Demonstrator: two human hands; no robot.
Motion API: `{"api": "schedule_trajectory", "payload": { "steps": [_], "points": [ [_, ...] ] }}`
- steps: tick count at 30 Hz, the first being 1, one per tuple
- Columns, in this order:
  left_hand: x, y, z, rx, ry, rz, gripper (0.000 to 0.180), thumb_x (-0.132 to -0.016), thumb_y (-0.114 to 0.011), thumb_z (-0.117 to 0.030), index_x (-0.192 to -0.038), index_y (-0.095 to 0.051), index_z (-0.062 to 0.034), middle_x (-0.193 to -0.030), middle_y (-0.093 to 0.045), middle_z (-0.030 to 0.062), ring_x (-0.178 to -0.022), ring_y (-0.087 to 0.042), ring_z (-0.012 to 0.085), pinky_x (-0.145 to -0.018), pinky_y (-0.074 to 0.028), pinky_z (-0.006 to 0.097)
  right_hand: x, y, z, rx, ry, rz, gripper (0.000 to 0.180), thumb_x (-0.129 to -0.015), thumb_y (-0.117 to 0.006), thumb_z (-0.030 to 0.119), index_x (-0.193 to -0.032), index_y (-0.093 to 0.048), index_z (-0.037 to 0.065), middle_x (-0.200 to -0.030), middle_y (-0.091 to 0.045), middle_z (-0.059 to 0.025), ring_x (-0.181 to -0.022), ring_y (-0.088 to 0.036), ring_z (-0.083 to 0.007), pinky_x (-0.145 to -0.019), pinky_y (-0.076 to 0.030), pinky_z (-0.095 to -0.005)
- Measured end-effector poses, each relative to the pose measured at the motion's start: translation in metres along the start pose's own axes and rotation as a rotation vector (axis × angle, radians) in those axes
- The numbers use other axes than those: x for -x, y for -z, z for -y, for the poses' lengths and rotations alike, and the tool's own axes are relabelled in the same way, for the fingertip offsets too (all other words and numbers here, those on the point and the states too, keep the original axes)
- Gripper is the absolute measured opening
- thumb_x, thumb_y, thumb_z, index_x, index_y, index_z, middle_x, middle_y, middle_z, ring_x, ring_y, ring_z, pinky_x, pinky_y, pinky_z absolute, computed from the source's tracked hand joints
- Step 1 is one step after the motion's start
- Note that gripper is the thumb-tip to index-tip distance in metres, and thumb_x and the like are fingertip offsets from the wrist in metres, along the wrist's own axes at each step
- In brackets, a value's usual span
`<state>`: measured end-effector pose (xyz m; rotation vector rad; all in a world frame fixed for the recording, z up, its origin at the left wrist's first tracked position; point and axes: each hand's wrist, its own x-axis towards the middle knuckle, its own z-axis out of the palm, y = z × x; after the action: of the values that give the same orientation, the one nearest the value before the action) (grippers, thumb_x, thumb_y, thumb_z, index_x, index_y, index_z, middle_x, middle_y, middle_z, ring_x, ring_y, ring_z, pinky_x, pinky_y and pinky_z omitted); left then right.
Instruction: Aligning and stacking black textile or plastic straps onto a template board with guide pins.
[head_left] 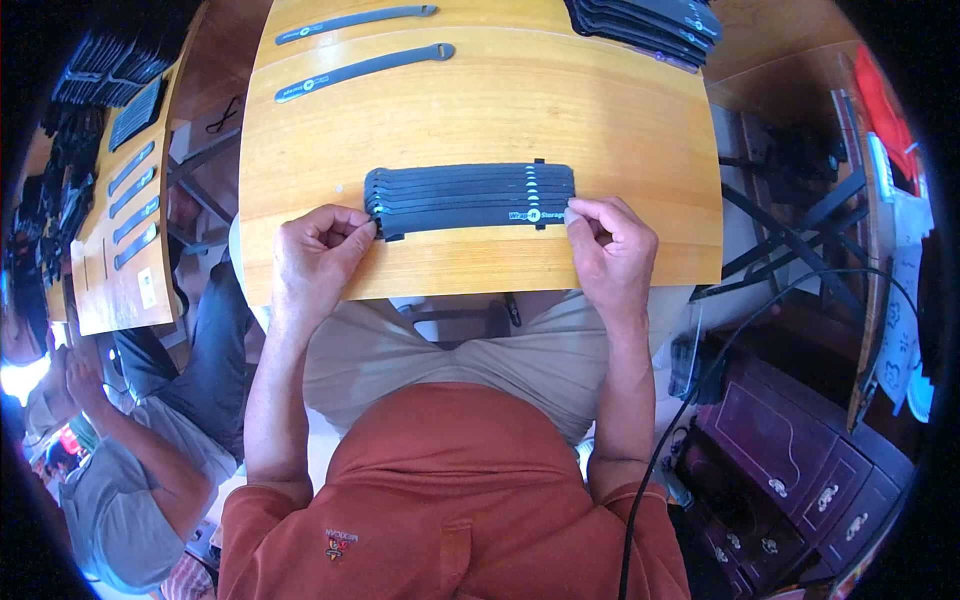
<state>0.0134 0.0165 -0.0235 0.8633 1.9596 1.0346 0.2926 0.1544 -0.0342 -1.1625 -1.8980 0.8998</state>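
At far left, a second wooden bench [120, 270] carries loose dark straps laid in a column and a small pale label [147, 287]; another person sits beside it. On the yellow wooden surface [480, 110], a fanned bundle of dark grey flat rubber straps [470, 198] lies near the front edge, already gathered and aligned, judged mostly assembled. The left hand [315, 250] pinches the bundle's left end; the right hand [610, 245] pinches its right end, beside a white printed mark. Two single grey straps [360, 50] remain loose at the rear, each bearing a small round logo. A finished dark stack [650, 25] rests at upper right.
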Motion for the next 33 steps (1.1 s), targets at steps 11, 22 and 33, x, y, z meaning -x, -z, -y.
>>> {"api": "schedule_trajectory", "payload": {
  "steps": [11,22,33],
  "points": [
    [0.001,0.0,-0.004,0.015,-0.001,-0.001,0.007,-0.093,-0.075,-0.004,-0.095,-0.076,0.0029,-0.074,-0.067,-0.0026,-0.064,-0.056,0.0019,-0.06,-0.047,0.019,-0.004,0.004,0.004,0.027,-0.005,0.039,0.011,-0.085,-0.067,-0.004,-0.093,-0.074,-0.004,-0.077,-0.068,-0.0147,-0.062,-0.065,-0.0223,-0.059,-0.05,-0.0338],
    [0.001,0.0,-0.005,-0.01,0.008,-0.006,0.009,-0.092,-0.076,-0.005,-0.095,-0.076,0.0037,-0.074,-0.069,-0.0003,-0.065,-0.058,0.0038,-0.061,-0.049,0.022,-0.003,0.003,0.0,0.014,-0.022,0.015,0.007,-0.083,-0.07,-0.004,-0.089,-0.073,-0.003,-0.08,-0.069,-0.0133,-0.059,-0.065,-0.0186,-0.057,-0.05,-0.0316],
    [0.0,-0.001,-0.003,-0.048,-0.006,-0.031,0.009,-0.091,-0.075,-0.005,-0.095,-0.076,0.0037,-0.075,-0.07,0.0003,-0.067,-0.06,0.0046,-0.063,-0.051,0.023,-0.002,0.008,-0.011,-0.108,-0.092,0.057,0.013,-0.081,-0.067,-0.007,-0.093,-0.073,-0.005,-0.084,-0.068,-0.0111,-0.058,-0.062,-0.0139,-0.055,-0.049,-0.0292]
  ]
}}
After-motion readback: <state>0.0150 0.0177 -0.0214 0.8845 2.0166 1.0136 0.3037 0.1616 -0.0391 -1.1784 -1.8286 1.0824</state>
